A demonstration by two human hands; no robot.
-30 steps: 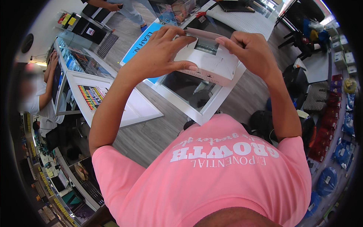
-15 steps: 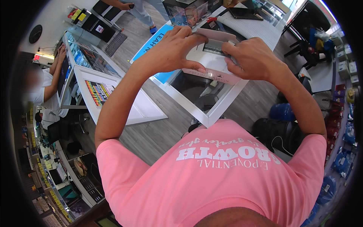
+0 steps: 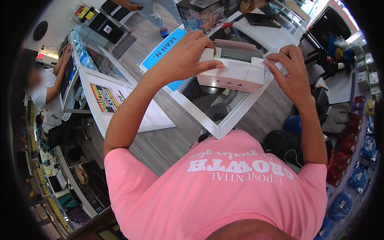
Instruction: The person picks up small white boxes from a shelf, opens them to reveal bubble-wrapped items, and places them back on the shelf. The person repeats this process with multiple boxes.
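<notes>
A small white cardboard box (image 3: 232,74) with dark printing is held tilted above the near end of a glass-topped counter (image 3: 202,100). Its lid flap (image 3: 236,45) stands up at the far side, and a grey, shiny surface shows inside. Around the left end of the box, my left hand (image 3: 186,54) is closed, thumb on the near face and fingers behind. My right hand (image 3: 290,70) is at the right end, thumb and forefinger pinched at a small side flap (image 3: 257,61); its other fingers are curled loosely.
A blue printed board (image 3: 164,50) lies on the counter beyond my left wrist. Farther off are a dark tablet (image 3: 262,20) and a clear case (image 3: 200,18). A white panel (image 3: 150,116) juts out at left, near a seated person (image 3: 46,86). Black chairs (image 3: 328,34) stand at right.
My right hand has come out of the box's opening and moved right to its end. The box has shifted slightly right and down, with my left hand still on it.
</notes>
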